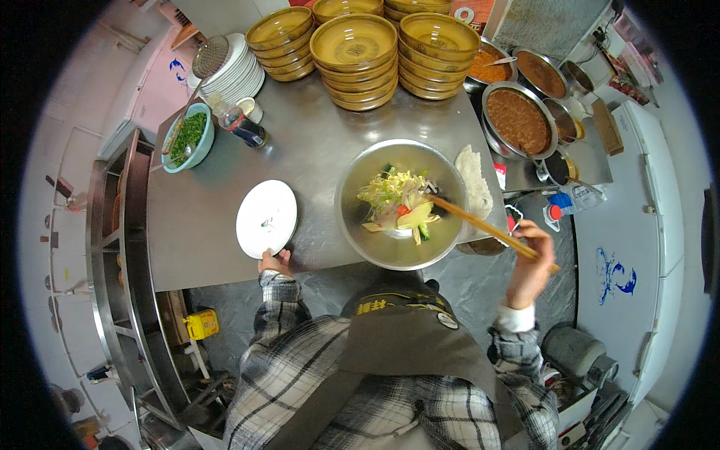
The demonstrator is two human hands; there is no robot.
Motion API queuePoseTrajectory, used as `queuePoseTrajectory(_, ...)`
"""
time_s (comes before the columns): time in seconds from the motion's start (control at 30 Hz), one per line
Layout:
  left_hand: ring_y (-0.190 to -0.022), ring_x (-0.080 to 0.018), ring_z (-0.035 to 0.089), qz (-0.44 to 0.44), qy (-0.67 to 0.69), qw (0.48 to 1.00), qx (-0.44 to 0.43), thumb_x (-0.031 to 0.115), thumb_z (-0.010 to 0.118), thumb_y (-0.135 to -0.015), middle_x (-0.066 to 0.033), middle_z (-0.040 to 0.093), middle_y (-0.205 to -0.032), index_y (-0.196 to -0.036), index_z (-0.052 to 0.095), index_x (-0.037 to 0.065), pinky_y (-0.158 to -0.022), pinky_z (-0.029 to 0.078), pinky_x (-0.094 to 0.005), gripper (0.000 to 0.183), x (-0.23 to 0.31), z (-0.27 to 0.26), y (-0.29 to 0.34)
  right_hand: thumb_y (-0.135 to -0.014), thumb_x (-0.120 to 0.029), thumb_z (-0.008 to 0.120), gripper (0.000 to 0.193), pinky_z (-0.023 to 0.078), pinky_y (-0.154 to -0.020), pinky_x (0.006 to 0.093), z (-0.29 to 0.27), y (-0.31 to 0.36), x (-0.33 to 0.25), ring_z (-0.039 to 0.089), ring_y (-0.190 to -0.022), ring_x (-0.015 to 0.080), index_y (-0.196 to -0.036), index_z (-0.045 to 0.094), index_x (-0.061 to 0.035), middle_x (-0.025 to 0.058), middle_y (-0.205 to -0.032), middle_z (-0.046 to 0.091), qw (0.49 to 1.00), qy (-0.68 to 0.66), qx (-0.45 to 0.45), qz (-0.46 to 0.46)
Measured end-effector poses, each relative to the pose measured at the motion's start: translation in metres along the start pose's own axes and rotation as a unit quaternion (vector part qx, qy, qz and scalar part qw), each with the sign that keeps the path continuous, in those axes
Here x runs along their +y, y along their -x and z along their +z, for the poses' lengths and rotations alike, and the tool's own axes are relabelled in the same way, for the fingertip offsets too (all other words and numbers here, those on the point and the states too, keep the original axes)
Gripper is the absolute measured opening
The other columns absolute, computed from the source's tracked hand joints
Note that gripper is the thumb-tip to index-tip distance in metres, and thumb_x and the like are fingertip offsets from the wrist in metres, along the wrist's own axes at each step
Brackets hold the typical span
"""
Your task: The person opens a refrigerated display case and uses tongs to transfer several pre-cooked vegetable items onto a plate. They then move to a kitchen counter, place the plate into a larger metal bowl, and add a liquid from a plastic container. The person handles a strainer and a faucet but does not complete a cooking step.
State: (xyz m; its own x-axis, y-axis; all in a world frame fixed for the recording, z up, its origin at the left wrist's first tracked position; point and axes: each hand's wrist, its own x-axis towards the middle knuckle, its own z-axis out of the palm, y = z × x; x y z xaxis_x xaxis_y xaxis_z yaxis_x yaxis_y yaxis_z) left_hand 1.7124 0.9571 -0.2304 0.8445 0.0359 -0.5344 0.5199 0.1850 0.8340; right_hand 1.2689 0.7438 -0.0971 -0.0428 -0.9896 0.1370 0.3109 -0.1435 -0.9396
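Observation:
My left hand (pixel 276 262) grips the near rim of a white plate (pixel 262 206), which has a few small food scraps at its middle. A pair of long wooden chopsticks (pixel 478 222) is held in my closed right hand (pixel 532 261). Their tips reach into a wide steel mixing bowl (pixel 352 229) on the counter, touching the food. Inside lie mixed vegetables (pixel 401 196): sprouts, pale slices, green pieces and a bit of red. Just right of the bowl, a crumpled white cloth (pixel 472 184) rests along the counter's edge.
Stacks of brown bowls (pixel 354 46) and white plates (pixel 234 71) stand at the back of the steel counter (pixel 195 247). A sauce bottle (pixel 246 129) and a light-blue bowl of chopped greens (pixel 189 139) are at left. Pots of red-brown sauce (pixel 517 120) sit at right.

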Motion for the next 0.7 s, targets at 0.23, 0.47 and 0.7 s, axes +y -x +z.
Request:
queuePoseTrajectory(0.23, -0.091, -0.0266, 0.056, -0.06, 0.047, 0.996, -0.05, 0.019, 0.047, -0.092, -0.0152, 0.053, -0.109, -0.123, 0.043, 0.0, -0.078, 0.053, -0.0397, 0.036, -0.029, -0.011, 0.002, -0.096, -0.022, 0.037, 0.03, 0.038, -0.067, 0.0249, 0.028, -0.017, 0.022, 0.046, -0.071, 0.0109, -0.087, 0.057, -0.0006, 0.0037, -0.08, 0.053, 0.954, 0.262, -0.143, -0.02)
queuePoseTrajectory(0.47, -0.055, -0.0145, 0.047, -0.162, -0.289, 0.888, -0.319, 0.062, 0.036, -0.091, -0.0081, 0.061, -0.082, -0.117, 0.055, 0.002, -0.048, 0.037, -0.0268, 0.068, -0.005, -0.031, 0.031, -0.095, -0.018, 0.048, 0.022, 0.04, -0.054, 0.0206, 0.009, -0.029, 0.016, 0.051, -0.059, 0.0062, -0.088, 0.06, -0.0013, 0.0016, -0.071, 0.057, 0.968, 0.213, -0.127, 0.024)
queuePoseTrajectory(0.7, -0.096, -0.0226, 0.058, -0.185, -0.261, 0.8, -0.508, 0.045, 0.047, -0.093, -0.0104, 0.057, -0.118, -0.13, 0.042, 0.006, -0.086, 0.046, -0.0364, 0.054, -0.066, 0.037, 0.133, -0.094, -0.014, 0.047, 0.02, 0.047, -0.056, 0.0226, -0.016, -0.054, 0.081, 0.058, -0.061, 0.0086, -0.091, 0.063, -0.0024, 0.0018, -0.074, 0.062, 0.97, 0.139, -0.13, 0.148)
